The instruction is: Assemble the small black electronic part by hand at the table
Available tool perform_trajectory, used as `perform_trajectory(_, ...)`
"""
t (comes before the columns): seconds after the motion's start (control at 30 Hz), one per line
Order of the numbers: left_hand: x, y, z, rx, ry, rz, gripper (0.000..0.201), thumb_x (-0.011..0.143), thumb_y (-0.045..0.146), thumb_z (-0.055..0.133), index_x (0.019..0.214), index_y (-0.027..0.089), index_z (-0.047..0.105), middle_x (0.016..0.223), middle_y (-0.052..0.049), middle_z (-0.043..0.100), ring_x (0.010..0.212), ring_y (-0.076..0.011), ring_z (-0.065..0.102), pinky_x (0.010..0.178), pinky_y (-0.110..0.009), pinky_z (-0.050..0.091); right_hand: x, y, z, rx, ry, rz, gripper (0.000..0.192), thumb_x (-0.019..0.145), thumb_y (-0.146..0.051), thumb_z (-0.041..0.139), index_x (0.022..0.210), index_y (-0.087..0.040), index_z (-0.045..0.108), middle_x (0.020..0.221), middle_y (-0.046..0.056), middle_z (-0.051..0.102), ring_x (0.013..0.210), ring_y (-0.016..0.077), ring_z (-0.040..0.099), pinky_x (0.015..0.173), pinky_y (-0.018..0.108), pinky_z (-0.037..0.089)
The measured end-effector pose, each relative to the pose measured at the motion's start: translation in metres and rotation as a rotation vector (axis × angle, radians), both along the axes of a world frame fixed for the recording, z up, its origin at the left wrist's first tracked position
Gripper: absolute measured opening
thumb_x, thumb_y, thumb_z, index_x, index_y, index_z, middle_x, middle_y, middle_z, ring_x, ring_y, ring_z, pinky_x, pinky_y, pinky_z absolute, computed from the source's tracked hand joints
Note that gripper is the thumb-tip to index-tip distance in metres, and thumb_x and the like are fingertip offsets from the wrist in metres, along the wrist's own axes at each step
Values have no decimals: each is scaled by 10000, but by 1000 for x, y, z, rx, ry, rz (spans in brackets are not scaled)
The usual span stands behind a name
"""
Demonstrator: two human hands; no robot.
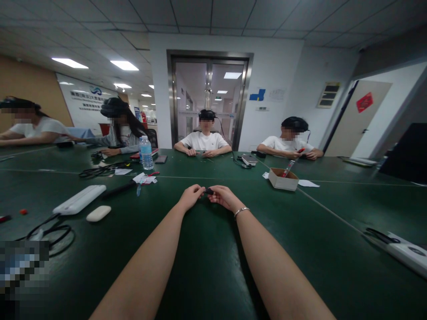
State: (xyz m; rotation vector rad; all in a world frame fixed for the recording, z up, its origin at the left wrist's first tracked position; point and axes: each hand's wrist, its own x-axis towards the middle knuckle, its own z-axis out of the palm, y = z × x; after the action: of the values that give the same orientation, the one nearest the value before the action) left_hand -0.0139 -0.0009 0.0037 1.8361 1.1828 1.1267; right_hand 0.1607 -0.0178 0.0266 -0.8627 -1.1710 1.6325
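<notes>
A small dark object [209,191], too small to name, sits between my two hands above the green table [213,249]. The thumb and fingers of my right hand [226,198] are closed round it, and that wrist wears a silver bracelet [241,213]. From the other side my left hand [191,197] pinches, its fingertips meeting the left end of the same dark piece. What lies inside the left fingertips is hidden.
On the left are a white power strip [80,200], a cream oval case [98,214], black cables [62,238] and a water bottle [146,153]. An open cardboard box [283,182] stands right of my hands. A white device [408,253] lies far right. Several people sit across the table.
</notes>
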Motion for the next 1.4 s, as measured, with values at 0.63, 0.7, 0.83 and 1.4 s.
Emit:
perform_trajectory(0.63, -1, -4, 7, 51, -235, -164, 293, 620, 287, 700, 845, 141, 582, 833, -51, 637, 727, -147, 591, 706, -288, 459, -3, 1, 1, 18, -134, -20, 249, 925, -284, 453, 761, -101, 494, 519, 83, 611, 381, 110, 552, 369, 173, 465)
perform_trajectory(0.7, 0, -4, 7, 50, -248, -166, 295, 608, 285, 708, 831, 139, 579, 822, -53, 639, 728, -150, 594, 714, -297, 463, -3, 1, 1, 15, -147, -24, 246, 927, -291, 448, 775, -103, 494, 515, 80, 610, 381, 109, 551, 356, 164, 454)
perform_trajectory(0.83, 1, -6, 10, 23, -264, -133, 307, 608, 311, 710, 833, 136, 595, 836, -63, 648, 774, -157, 600, 781, -319, 457, -4, 2, 1, 8, -132, -28, 235, 920, -292, 463, 778, -108, 495, 522, 83, 612, 390, 115, 560, 366, 171, 463)
perform_trajectory(1.4, -2, -2, 10, -152, -145, -81, 353, 668, 449, 635, 762, 109, 632, 668, -53, 633, 581, -119, 553, 541, -233, 403, 2, 1, -4, 38, -74, 42, 58, 850, -125, 559, 898, -95, 548, 625, 63, 638, 486, 106, 607, 477, 177, 523)
